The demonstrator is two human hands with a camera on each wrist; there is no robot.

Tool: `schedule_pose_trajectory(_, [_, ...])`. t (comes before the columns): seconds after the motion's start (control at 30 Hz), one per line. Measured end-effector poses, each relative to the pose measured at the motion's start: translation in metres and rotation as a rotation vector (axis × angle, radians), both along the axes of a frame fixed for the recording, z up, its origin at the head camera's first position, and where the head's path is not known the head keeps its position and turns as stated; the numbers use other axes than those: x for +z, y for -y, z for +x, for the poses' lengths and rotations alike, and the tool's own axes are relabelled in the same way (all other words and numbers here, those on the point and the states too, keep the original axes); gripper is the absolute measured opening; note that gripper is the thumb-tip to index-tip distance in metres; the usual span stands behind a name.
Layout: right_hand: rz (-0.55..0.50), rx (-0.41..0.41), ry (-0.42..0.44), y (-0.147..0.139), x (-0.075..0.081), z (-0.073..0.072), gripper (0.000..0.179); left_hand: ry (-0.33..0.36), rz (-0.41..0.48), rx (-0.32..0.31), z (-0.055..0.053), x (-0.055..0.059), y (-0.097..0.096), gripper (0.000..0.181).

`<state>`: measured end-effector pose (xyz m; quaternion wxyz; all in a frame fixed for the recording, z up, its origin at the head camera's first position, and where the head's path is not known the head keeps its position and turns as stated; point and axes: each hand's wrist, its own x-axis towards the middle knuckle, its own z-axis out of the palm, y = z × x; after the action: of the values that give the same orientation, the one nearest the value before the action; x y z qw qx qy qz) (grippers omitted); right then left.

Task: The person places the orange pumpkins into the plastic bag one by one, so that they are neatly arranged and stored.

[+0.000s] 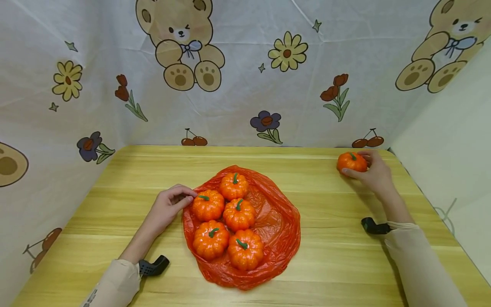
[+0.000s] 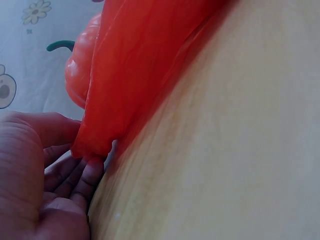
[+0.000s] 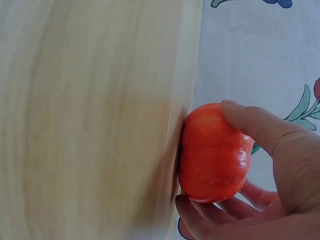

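A red plastic bag (image 1: 274,221), its mouth spread wide, lies in the middle of the table with several small orange pumpkins (image 1: 239,214) inside its left half. At its left edge my left hand (image 1: 168,207) pinches the rim between thumb and fingers, as the left wrist view shows on the red film (image 2: 135,75). Far off at the back right, my right hand (image 1: 374,172) grips a separate orange pumpkin (image 1: 350,162) with a green stem. Thumb on one side and fingers on the other, it holds that pumpkin (image 3: 215,155) at the tabletop.
The wooden table (image 1: 326,256) meets a patterned cloth (image 1: 238,85) along its back edge. A pale wall (image 1: 452,149) borders the right side. Black wrist devices (image 1: 153,266) sit on both sleeves, close over the wood.
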<state>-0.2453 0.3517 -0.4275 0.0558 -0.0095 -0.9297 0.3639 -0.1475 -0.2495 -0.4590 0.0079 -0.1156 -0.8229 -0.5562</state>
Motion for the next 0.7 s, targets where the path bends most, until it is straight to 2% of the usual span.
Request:
schedule_pose_trajectory(0.33, [0.025, 0.026, -0.013, 0.004, 0.0, 0.001, 0.085, 0.001, -0.01, 0.008, -0.001, -0.001, 0.0, 0.013])
schedule_pose_trajectory(0.7, [0.015, 0.041, -0.065, 0.02, 0.009, 0.007, 0.085, 0.006, -0.005, 0.007, 0.0, 0.0, 0.0, 0.012])
